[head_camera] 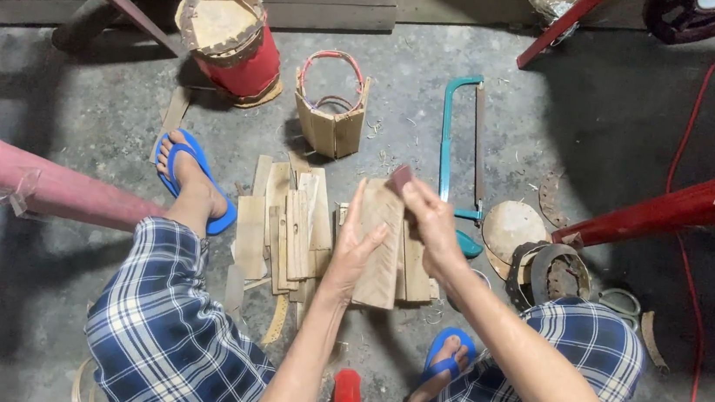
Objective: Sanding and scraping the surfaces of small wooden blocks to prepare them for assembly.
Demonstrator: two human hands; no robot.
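Note:
My left hand point(351, 253) holds a flat tapered wooden slat point(380, 256) upright from its left side, fingers spread against the face. At the slat's top edge my right hand point(431, 219) pinches a small dark reddish block point(400, 177). Both hands hover above a pile of similar wooden slats point(289, 229) lying on the concrete floor between my feet in blue flip-flops.
A half-built ring of slats held by a red wire hoop point(332, 107) stands behind the pile, beside a small red drum point(231, 40). A teal hacksaw point(461, 145) lies to the right, with round hide pieces point(512, 229), dark rings point(553, 272) and scissors point(623, 303). Red frame legs point(680, 206) slant nearby.

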